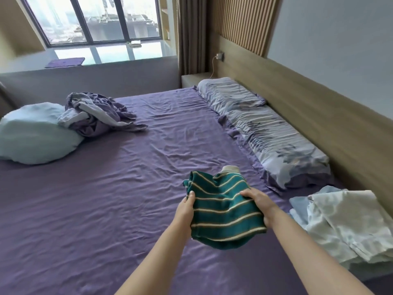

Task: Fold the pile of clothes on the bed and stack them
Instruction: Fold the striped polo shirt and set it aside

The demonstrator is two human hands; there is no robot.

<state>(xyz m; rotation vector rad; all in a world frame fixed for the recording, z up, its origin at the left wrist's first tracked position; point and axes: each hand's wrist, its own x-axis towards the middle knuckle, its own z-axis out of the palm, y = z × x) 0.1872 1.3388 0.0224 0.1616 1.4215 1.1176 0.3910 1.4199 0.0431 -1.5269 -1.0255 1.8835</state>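
Folded green knit shirt with cream stripes (223, 209) held above the purple bedsheet (106, 199). Left hand (187, 209) and right hand (258, 204) each clamp an opposite edge, arms extended forward. Pale folded clothes stack (344, 222) lies right of the grip.

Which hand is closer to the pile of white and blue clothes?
Right. The right hand grips the striped shirt on the side facing the pile; the left hand holds its far edge.

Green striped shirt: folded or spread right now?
Folded. The green striped shirt is a compact bundle held above the bed sheet, left hand and right hand gripping opposite edges, collar showing at the far end.
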